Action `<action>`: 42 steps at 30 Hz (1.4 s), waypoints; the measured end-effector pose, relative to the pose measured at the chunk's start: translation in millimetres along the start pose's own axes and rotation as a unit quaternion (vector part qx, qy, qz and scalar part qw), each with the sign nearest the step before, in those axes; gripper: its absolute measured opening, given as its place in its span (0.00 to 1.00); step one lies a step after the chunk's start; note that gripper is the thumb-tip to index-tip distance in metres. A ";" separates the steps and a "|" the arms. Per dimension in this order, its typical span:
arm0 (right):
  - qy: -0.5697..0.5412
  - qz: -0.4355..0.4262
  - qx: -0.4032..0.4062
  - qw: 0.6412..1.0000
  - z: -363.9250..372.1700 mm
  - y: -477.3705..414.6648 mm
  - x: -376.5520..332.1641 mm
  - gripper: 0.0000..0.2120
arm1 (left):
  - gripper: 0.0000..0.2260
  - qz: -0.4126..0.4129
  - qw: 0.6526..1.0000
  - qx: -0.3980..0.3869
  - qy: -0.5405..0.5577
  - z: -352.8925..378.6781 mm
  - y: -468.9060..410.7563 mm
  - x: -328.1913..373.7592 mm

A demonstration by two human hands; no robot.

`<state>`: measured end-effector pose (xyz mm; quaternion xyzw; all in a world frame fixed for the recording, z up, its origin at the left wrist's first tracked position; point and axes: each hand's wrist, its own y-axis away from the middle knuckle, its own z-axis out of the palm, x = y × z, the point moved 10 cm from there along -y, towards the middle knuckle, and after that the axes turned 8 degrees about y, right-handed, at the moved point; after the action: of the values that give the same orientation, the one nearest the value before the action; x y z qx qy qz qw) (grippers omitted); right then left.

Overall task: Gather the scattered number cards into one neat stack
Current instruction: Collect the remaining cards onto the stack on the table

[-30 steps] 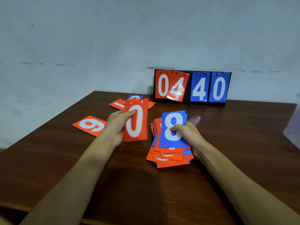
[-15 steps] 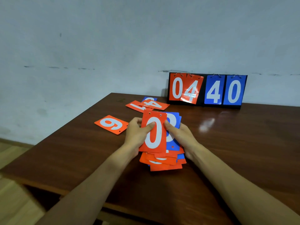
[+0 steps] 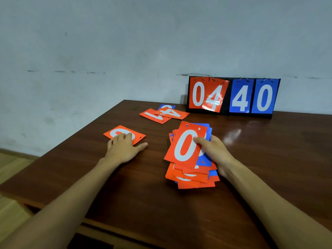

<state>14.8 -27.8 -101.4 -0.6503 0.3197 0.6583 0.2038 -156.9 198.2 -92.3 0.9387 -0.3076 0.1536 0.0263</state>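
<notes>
Dark wooden table (image 3: 269,159) against grey wall (image 3: 107,51); flip scoreboard (image 3: 233,97) reading 04 40 at back edge. Left hand (image 3: 124,150) flat, fingers straight, resting on lone orange card (image 3: 112,133) at left. Right hand (image 3: 213,151) grips untidy card stack (image 3: 190,175) at centre, thumb on top orange 0 card (image 3: 185,146). Orange 1 card (image 3: 152,115), orange 4 card (image 3: 173,113), blue card (image 3: 168,106) overlap near scoreboard.

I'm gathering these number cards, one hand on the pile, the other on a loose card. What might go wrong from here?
The pile is fanned and uneven, gripped only by the right hand; its top 0 card may slip off. The left hand lies flat on the loose orange card, which may slide on the glossy table rather than lift. The overlapped cards near the scoreboard could be missed.
</notes>
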 end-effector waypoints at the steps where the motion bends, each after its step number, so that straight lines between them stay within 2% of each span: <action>1: 0.001 0.001 -0.002 1.000 -0.2 0.4 0.4 0.12 | 0.34 0.007 1.000 0.000 -0.001 -0.3 -0.4 2.7; 4: 0.010 -0.002 -0.002 1.000 -3.7 1.5 0.5 0.12 | 0.28 0.076 0.996 0.024 -0.035 -7.3 1.8 22.9; 6: 0.013 0.003 0.002 1.000 -8.0 2.5 0.5 0.11 | 0.22 0.112 0.992 0.013 -0.061 -5.7 8.1 33.6; 8: 0.009 0.016 0.004 1.000 -12.0 4.3 1.8 0.10 | 0.17 0.132 0.990 0.037 -0.020 -11.0 16.2 42.3; 9: 0.010 0.023 0.005 1.000 -13.9 4.6 3.0 0.11 | 0.15 0.137 0.987 0.082 0.032 -21.1 22.1 47.2; 10: 0.013 0.028 0.004 1.000 -15.0 5.1 3.8 0.11 | 0.15 0.148 0.973 0.146 0.103 -35.5 31.2 52.1; 11: 0.015 0.032 0.002 0.999 -15.2 5.8 4.1 0.11 | 0.14 0.169 0.944 0.214 0.184 -51.1 44.0 57.0; 13: 0.017 0.036 0.000 0.999 -15.3 6.5 4.6 0.11 | 0.13 0.236 0.875 0.284 0.313 -70.0 70.7 74.9; 15: 0.010 0.034 -0.002 0.999 -14.9 7.3 4.3 0.10 | 0.14 0.291 0.853 0.257 0.348 -67.8 85.6 102.0; 19: -0.011 0.033 0.005 0.999 -17.8 9.2 3.5 0.05 | 0.18 0.341 0.872 0.075 0.342 -28.6 92.0 142.6; 21: -0.010 0.028 0.006 1.000 -19.9 9.1 3.5 0.05 | 0.18 0.363 0.888 0.017 0.283 -10.2 94.8 149.6; 23: -0.003 0.023 0.002 1.000 -19.3 9.0 3.1 0.05 | 0.17 0.370 0.904 0.006 0.215 0.5 94.9 148.7; 25: -0.001 0.019 0.000 1.000 -19.1 8.1 3.4 0.05 | 0.15 0.347 0.902 0.060 0.252 -9.8 91.7 141.3; 28: -0.009 0.014 0.005 1.000 -20.1 6.8 3.7 0.04 | 0.10 0.283 0.856 0.225 0.370 -52.8 88.7 118.0; 29: -0.012 0.013 0.006 1.000 -20.5 6.5 3.9 0.04 | 0.09 0.246 0.837 0.252 0.419 -64.6 85.2 108.9; 31: -0.018 0.010 0.004 1.000 -20.5 5.9 4.2 0.05 | 0.10 0.181 0.772 0.242 0.559 -82.4 70.2 93.7; 33: -0.020 0.010 0.002 1.000 -19.5 6.5 3.6 0.05 | 0.12 0.126 0.678 0.189 0.699 -89.7 51.5 83.0; 34: -0.020 0.013 -0.001 1.000 -19.0 7.1 3.9 0.06 | 0.12 0.109 0.652 0.153 0.734 -89.3 43.0 81.9; 35: -0.019 0.017 -0.005 1.000 -18.5 7.8 4.1 0.07 | 0.11 0.103 0.652 0.110 0.743 -86.6 36.2 85.2; 36: -0.016 0.021 -0.012 1.000 -17.6 7.9 4.4 0.09 | 0.12 0.105 0.673 0.065 0.729 -81.9 31.8 91.8; 37: -0.011 0.025 -0.020 0.999 -16.6 7.9 4.9 0.10 | 0.12 0.113 0.712 0.024 0.693 -74.2 28.9 99.4; 38: -0.005 0.028 -0.030 0.999 -14.9 8.1 5.1 0.11 | 0.13 0.131 0.766 -0.011 0.629 -65.8 29.0 109.4; 40: 0.002 0.032 -0.045 0.998 -12.6 9.2 5.3 0.12 | 0.14 0.179 0.875 -0.060 0.445 -45.4 32.0 131.1; 41: 0.003 0.032 -0.051 0.998 -12.2 9.5 5.2 0.13 | 0.15 0.196 0.905 -0.069 0.371 -35.2 33.6 140.5; 42: 0.003 0.028 -0.056 0.998 -11.8 9.4 4.8 0.14 | 0.15 0.201 0.919 -0.060 0.333 -28.6 33.3 146.3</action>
<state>16.6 -43.2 -104.0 -0.6532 0.3012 0.6789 0.1473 -72.5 92.0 -22.1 0.7484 -0.4723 0.4402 0.1517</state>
